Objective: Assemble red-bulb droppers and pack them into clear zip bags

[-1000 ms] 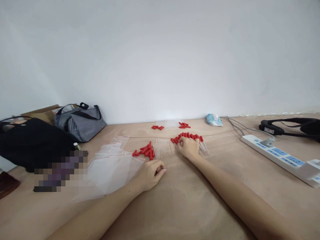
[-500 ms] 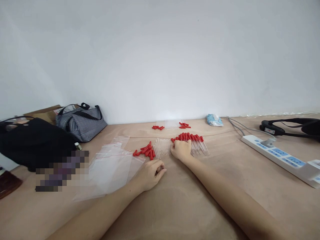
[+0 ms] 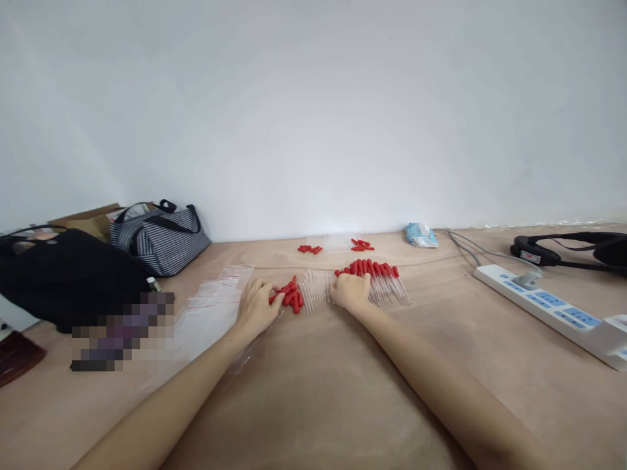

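At the left edge of a pile of red rubber dropper bulbs [image 3: 292, 297], my left hand [image 3: 257, 303] has its thumb and fingers closed around one bulb. My right hand [image 3: 351, 290] is curled palm down over the right end of a row of clear glass tubes [image 3: 318, 286]; what its fingers hold is hidden. Just beyond and right of it lie several droppers [image 3: 385, 277], side by side, red bulbs pointing away from me and clear tubes toward me. Clear zip bags [image 3: 210, 320] lie under and left of my left forearm.
Farther back are a clear bag [image 3: 336, 242] and more red bulbs [image 3: 362, 245]. A blue-and-white packet [image 3: 420, 235], a power strip [image 3: 553, 310] and a black headset [image 3: 563, 248] stand on the right. A black bag [image 3: 73, 281] and striped bag [image 3: 166, 241] occupy the left.
My left hand has moved left and away from me, from in front of the tubes to the red bulbs, and its fingers have closed on one. The right hand has barely shifted.
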`<state>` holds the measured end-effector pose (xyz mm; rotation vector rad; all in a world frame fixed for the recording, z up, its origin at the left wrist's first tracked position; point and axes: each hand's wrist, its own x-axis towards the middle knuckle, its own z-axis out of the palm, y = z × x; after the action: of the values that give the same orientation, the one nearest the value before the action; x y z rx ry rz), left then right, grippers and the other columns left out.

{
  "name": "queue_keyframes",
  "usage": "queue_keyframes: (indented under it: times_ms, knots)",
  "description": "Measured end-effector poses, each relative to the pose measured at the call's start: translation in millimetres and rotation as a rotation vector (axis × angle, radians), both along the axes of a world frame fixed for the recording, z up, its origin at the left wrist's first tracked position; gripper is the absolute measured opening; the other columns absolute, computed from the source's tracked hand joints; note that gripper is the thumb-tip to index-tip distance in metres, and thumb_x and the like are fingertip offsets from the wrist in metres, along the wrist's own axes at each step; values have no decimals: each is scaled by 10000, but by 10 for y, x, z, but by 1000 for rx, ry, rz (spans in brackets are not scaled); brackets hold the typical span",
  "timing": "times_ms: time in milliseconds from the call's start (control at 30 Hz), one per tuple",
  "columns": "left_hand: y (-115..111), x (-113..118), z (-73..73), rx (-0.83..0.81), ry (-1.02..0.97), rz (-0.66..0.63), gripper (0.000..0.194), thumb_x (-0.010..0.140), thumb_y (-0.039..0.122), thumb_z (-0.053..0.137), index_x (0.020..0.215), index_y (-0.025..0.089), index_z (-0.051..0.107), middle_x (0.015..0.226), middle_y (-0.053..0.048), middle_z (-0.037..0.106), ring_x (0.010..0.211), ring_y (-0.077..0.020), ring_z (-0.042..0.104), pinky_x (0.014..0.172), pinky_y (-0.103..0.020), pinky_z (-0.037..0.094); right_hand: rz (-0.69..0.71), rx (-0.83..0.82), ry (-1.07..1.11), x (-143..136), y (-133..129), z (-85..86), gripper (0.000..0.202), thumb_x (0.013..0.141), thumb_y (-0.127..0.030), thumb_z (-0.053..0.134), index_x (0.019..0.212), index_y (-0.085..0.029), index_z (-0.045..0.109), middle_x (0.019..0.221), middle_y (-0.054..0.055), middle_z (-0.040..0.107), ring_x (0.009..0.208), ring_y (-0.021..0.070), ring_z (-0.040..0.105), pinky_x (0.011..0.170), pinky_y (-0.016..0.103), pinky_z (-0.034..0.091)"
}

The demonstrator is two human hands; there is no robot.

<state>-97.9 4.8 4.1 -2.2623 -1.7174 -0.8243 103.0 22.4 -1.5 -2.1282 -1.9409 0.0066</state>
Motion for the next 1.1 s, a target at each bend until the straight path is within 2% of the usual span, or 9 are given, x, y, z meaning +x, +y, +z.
queue_keyframes:
  times_ms: [200, 333, 400, 500, 567, 633, 833, 967, 1100]
  knots:
    - [42, -45, -27, -103, 71, 16, 108, 751, 227, 516, 733, 158, 597, 742, -52, 552, 769, -222, 520, 702, -328, 407, 22, -27, -30, -7, 14, 10, 273, 769, -260, 420, 785, -134, 661, 830, 148, 665, 726, 226, 606, 790, 395, 216]
    - [-15, 10, 50, -41, 76, 35, 72, 746, 205, 505, 746, 148, 549, 782, -74, 579, 814, -244, 520, 749, -355, 400, 61, -45, -63, -12, -18, 31, 271, 781, -210, 401, 768, -121, 657, 821, 153, 663, 727, 228, 606, 785, 397, 225]
    - [-101, 77, 84, -16, 39, -33, 49, 748, 196, 493, 751, 160, 526, 779, -63, 582, 806, -235, 526, 748, -354, 404, 95, -45, -79, 10, -80, 58, 275, 789, -193, 390, 777, -110, 652, 822, 161, 660, 738, 230, 603, 777, 386, 236]
    - [-290, 225, 72, -58, -41, -265, 31, 758, 174, 470, 764, 177, 501, 770, -34, 586, 750, -193, 540, 711, -320, 418, 166, -19, -100, 111, -240, 102, 273, 804, -217, 391, 846, -93, 631, 877, 174, 646, 821, 243, 582, 758, 357, 261]
    - [-409, 321, 21, -103, -56, -398, 40, 746, 149, 471, 758, 178, 495, 754, -29, 582, 725, -178, 541, 677, -298, 423, 275, 21, -101, 237, -369, 112, 265, 815, -240, 397, 878, -96, 609, 888, 158, 641, 873, 242, 558, 744, 332, 282]
    - [-487, 389, -44, -150, -52, -461, 44, 734, 134, 476, 745, 172, 495, 735, -29, 573, 707, -175, 539, 652, -288, 424, 424, 60, -71, 395, -491, 96, 231, 822, -257, 415, 853, -121, 598, 852, 119, 641, 868, 221, 545, 736, 306, 300]
    - [-512, 433, -140, -233, -89, -494, 112, 737, 119, 478, 811, 168, 546, 767, -26, 562, 737, -168, 540, 661, -275, 427, 654, 41, 86, 769, -666, 14, 129, 778, -269, 524, 710, -172, 575, 696, 35, 590, 726, 162, 515, 634, 250, 332]
    - [-503, 446, -130, -279, -110, -530, 169, 794, 203, 491, 919, 210, 606, 872, -25, 545, 768, -149, 542, 700, -263, 433, 723, 43, 154, 774, -659, 0, 98, 747, -265, 564, 708, -176, 555, 690, 18, 560, 697, 143, 485, 622, 238, 332]
    - [-513, 477, -99, -313, -133, -494, 141, 814, 231, 487, 860, 222, 620, 903, -15, 528, 784, -147, 541, 699, -266, 433, 719, 37, 278, 708, -649, -57, 170, 710, -327, 606, 728, -173, 536, 723, 18, 553, 702, 138, 477, 631, 239, 349]
